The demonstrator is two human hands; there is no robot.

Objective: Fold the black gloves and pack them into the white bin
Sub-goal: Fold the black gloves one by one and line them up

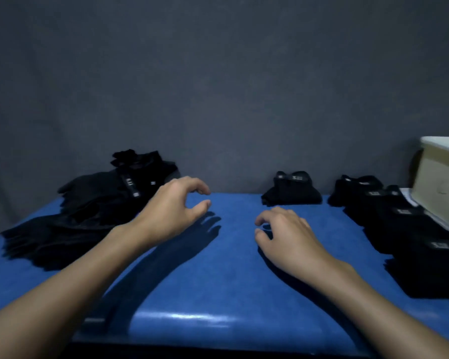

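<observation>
A loose pile of unfolded black gloves [94, 200] lies on the left of the blue table [218, 268]. One folded black glove bundle [292, 190] sits at the back centre. Several more folded gloves [405, 229] lie in a row along the right side. The white bin [443, 177] stands at the far right, partly cut off by the frame edge. My left hand [171, 208] hovers just right of the loose pile, fingers loosely curled and holding nothing. My right hand [285, 234] hangs over the table's middle, fingers also loosely curled and empty.
A dark grey cloth backdrop [218, 86] rises right behind the table. The table's glossy front edge [192, 320] runs near my forearms. A white sheet [410, 195] lies under the bin.
</observation>
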